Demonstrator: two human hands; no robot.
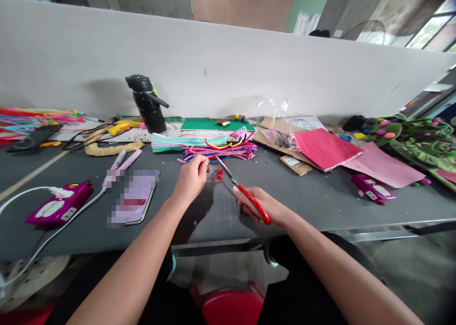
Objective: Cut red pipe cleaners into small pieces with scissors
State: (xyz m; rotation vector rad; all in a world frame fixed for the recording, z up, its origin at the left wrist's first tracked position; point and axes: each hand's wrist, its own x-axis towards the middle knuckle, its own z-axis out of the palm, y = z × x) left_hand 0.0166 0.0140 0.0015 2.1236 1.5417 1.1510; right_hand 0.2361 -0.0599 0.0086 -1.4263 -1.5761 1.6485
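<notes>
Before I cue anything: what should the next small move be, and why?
Probably ease the scissors slightly toward the pinched left hand. The right hand holds the scissors with the blades pointing that way, and small red pieces lie on the table close by. Whether the left hand grips anything is too small to tell.

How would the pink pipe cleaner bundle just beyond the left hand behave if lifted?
The pink pipe cleaner bundle is probably light for its size, being thin strands. It would likely flex rather than snap, since some strands lie curved. Strands may splay or slip, as loose ends stick out unevenly.
</notes>
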